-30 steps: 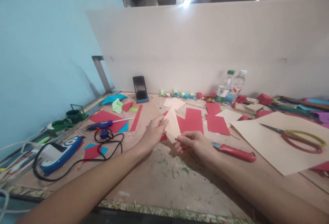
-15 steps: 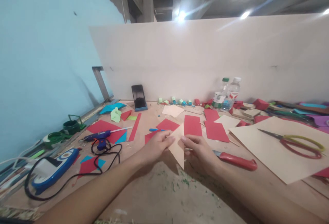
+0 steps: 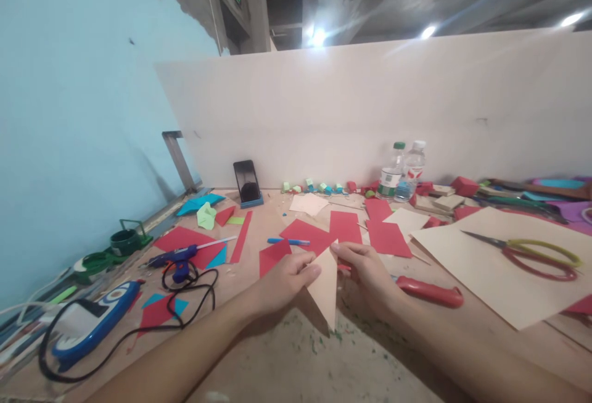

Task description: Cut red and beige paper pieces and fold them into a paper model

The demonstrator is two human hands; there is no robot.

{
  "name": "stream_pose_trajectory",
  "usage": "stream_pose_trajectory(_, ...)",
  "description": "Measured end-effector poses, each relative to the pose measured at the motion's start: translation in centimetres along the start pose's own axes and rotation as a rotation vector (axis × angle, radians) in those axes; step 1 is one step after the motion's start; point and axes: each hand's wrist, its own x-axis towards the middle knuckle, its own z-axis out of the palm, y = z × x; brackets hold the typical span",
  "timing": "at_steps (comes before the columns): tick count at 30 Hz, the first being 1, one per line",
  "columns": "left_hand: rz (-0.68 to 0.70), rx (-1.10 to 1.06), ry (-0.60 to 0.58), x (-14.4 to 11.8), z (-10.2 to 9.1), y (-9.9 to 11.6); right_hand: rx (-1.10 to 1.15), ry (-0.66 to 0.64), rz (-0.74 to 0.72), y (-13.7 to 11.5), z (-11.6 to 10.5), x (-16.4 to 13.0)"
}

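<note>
Worktop (image 3: 259,366), lower frame. Lower left: power strip (image 3: 97,323), with the glue gun (image 3: 178,255) to its upper right. Lower centre: paper piece (image 3: 326,286) between left hand (image 3: 287,281) and right hand (image 3: 363,267). Lower right: knife (image 3: 430,292), then scissors (image 3: 539,271) lying on a sheet (image 3: 490,292). Behind: phone (image 3: 246,179) left of centre; two bottles (image 3: 391,176) stand right of centre, before a panel (image 3: 319,107).

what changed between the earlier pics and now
The pointed cream paper piece turned, long tip now toward the person; the left hand drew nearer, uncovering a blue pen-like tool. Neither that hand nor the right hand let go; the red-handled knife stayed put.
</note>
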Motion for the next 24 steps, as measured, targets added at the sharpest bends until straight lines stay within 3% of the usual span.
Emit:
stream_pose_trajectory(17, -0.056, -0.018, -0.07, -0.18, 0.06, 0.3, 0.031, 0.081, -0.014, 0.13, -0.19, 0.29)
stream_pose_trajectory(24, -0.044, -0.017, -0.01, 0.09, 0.05, -0.24, 0.037, 0.064, -0.007, 0.31, -0.41, 0.66)
